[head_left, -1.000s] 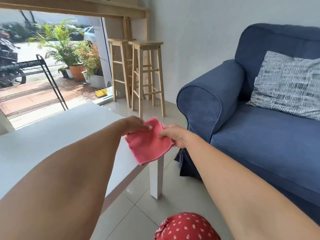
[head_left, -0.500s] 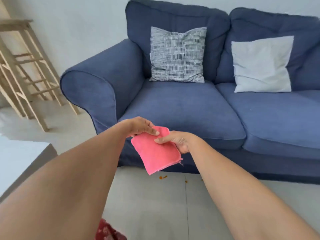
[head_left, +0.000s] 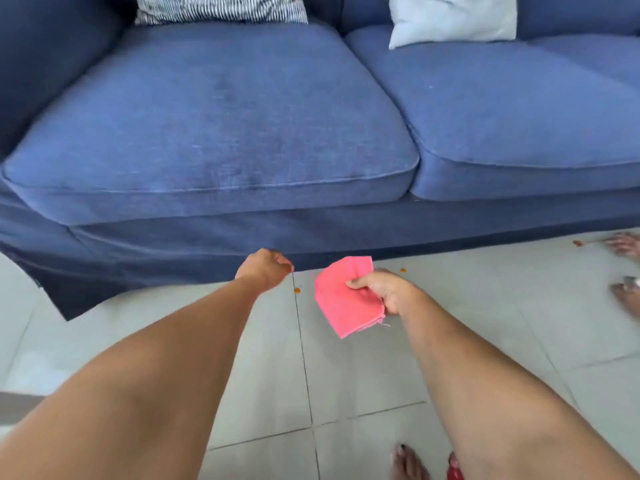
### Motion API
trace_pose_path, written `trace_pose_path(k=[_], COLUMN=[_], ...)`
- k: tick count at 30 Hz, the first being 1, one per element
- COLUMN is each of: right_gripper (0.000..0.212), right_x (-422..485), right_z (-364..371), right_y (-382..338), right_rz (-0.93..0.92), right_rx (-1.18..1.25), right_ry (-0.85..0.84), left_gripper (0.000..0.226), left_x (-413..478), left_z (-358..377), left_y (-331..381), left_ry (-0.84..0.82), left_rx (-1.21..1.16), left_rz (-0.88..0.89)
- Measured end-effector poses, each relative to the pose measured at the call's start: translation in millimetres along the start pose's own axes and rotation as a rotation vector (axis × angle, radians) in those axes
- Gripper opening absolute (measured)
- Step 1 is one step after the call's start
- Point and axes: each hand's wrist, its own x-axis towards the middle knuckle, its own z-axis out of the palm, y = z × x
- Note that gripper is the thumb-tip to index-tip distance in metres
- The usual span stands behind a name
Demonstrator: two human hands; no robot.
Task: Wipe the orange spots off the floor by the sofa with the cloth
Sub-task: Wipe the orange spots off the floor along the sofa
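- No brand, label or writing can be read anywhere in view.
- The right hand pinches a folded pink cloth by its right edge, thumb on top and fingers curled beneath; the cloth hangs out to the left of the hand, above the tiled floor and not touching it.
- The left hand is loosely curled and holds nothing, just in front of the lower skirt of the blue sofa.
- Orange spots lie on the floor close to the sofa's front edge: one between the two hands beside a grout line, one just beyond the right hand, one far to the right.
- At the right edge, blurred bare feet of another person are cut off by the frame.
- The striped cushion and pale cushion are cropped at the top.
- A bare foot shows at the bottom edge.
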Motion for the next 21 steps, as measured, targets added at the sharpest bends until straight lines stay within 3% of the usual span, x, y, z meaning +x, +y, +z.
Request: trace_pose_path(k=[4, 8, 11, 16, 21], right_gripper=[0.031, 0.025, 0.028, 0.061, 0.076], right_x=[28.1, 41.9, 62.5, 100.1, 122.8], right_z=[-22.3, -23.4, 0.5, 35.6, 36.2], right_y=[31.0, 53.8, 77.6, 129.4, 162.7], right_rz=[0.009, -0.116, -0.187, -0.253, -0.412], right_rx=[-0.160, -0.533, -0.711, -0.980, -1.136], right_ry=[0.338, 0.656, 0.624, 0.339, 0.355], left_gripper=[0.029, 0.042, 0.049, 0.063, 0.069], left_x=[14.9, 24.5, 29.0, 31.4, 35.0], left_z=[58.0, 109.9, 136.7, 163.3, 178.2], left_y=[-8.7, -22.4, -42.5, -67.4, -91.0], left_ry=[0.000, 0.053, 0.061, 0.068, 0.142], left_rx=[0.242, 0.410, 0.499, 0.619, 0.595], left_rz=[-0.049, -0.014, -0.006, -0.008, -0.042])
